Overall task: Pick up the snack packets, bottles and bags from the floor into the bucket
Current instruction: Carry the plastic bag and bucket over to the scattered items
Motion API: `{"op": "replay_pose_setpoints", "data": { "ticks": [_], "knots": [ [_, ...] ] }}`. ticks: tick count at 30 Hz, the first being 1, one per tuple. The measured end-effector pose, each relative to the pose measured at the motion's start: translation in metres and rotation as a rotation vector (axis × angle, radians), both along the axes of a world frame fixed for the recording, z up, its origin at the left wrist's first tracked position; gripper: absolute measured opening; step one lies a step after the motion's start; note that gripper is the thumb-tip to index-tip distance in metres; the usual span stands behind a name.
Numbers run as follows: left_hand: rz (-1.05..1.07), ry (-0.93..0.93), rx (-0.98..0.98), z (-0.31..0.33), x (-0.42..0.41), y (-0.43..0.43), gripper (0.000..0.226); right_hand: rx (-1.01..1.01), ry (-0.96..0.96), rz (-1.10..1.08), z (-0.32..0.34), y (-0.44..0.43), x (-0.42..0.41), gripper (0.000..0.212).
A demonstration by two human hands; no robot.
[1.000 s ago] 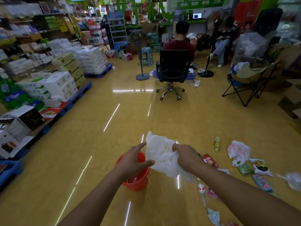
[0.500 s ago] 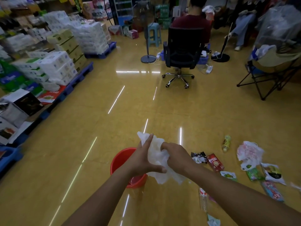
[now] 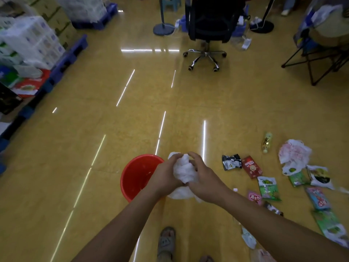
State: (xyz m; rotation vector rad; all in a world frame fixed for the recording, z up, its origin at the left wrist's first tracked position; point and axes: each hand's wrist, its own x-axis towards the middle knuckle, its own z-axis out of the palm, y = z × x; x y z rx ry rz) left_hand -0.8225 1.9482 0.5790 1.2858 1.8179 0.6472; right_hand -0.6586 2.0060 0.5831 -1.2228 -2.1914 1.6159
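A white plastic bag [image 3: 184, 172] is crumpled between my left hand [image 3: 166, 175] and my right hand [image 3: 204, 178], both closed on it just right of the red bucket [image 3: 132, 178]. The bucket stands on the yellow floor and part of its rim is hidden by my left hand. To the right lie a black packet [image 3: 231, 162], a red packet [image 3: 252, 166], green packets [image 3: 268, 188], a small yellow bottle [image 3: 266, 142] and another white bag with red print [image 3: 294, 155].
A black office chair [image 3: 207, 31] stands ahead, a folding chair [image 3: 321, 59] at the upper right, a fan base [image 3: 163, 29] beside the chair. Stacked goods on blue pallets [image 3: 66, 61] line the left. My sandalled foot [image 3: 166, 242] is below.
Both hands have squeezed the spread-out white bag into a tight wad beside the bucket. The camera has tilted down, so the floor and my foot show more.
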Motion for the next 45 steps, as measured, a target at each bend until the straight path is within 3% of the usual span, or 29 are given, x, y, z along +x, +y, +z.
{"op": "replay_pose_setpoints", "data": {
  "ticks": [6, 14, 19, 29, 33, 39, 45],
  "knots": [
    [0.061, 0.08, -0.03, -0.064, -0.05, 0.022, 0.033, 0.017, -0.052, -0.106, -0.076, 0.01, -0.004, 0.089],
    [0.152, 0.31, -0.106, -0.15, -0.128, 0.031, 0.021, -0.043, -0.185, -0.149, -0.178, 0.011, 0.003, 0.081],
    [0.237, 0.365, -0.17, -0.216, -0.162, 0.033, 0.031, -0.06, -0.268, -0.163, -0.234, 0.004, 0.018, 0.077],
    [0.215, 0.378, -0.262, -0.324, -0.185, 0.027, 0.044, -0.116, -0.358, -0.205, -0.32, -0.008, 0.035, 0.069],
    [0.177, 0.383, -0.303, -0.359, -0.198, 0.022, 0.058, -0.133, -0.384, -0.219, -0.34, -0.013, 0.038, 0.068],
    [0.147, 0.444, -0.517, -0.397, -0.217, 0.019, 0.095, -0.16, -0.432, -0.225, -0.358, -0.026, 0.046, 0.065],
    [0.119, 0.509, -0.447, -0.394, -0.212, 0.027, 0.086, -0.183, -0.452, -0.275, -0.36, -0.038, 0.056, 0.064]
  ]
}}
